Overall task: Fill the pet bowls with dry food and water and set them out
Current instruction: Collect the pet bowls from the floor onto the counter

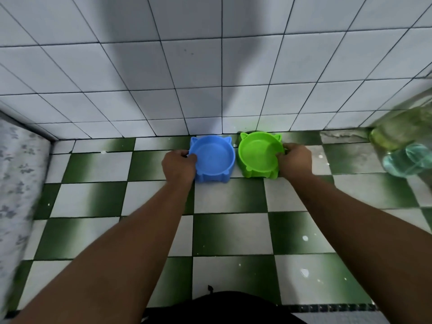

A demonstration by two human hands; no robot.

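The left hand [178, 163] clamps its fingers on the rim of the blue cat-eared plastic bowl [214, 157], the right hand [295, 161] on that of the green cat-eared plastic bowl [257, 153]. Both look empty, light, stiff, perhaps slick; the rim is the sensible hold. Nearly round, without a long axis, they sit at the foot of the white tiled wall [210, 78], ears toward it

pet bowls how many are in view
2. A blue plastic cat-eared bowl sits on the floor by the wall, gripped by the left hand; a green plastic cat-eared bowl beside it, gripped by the right hand. Blurred items far right: unclear.
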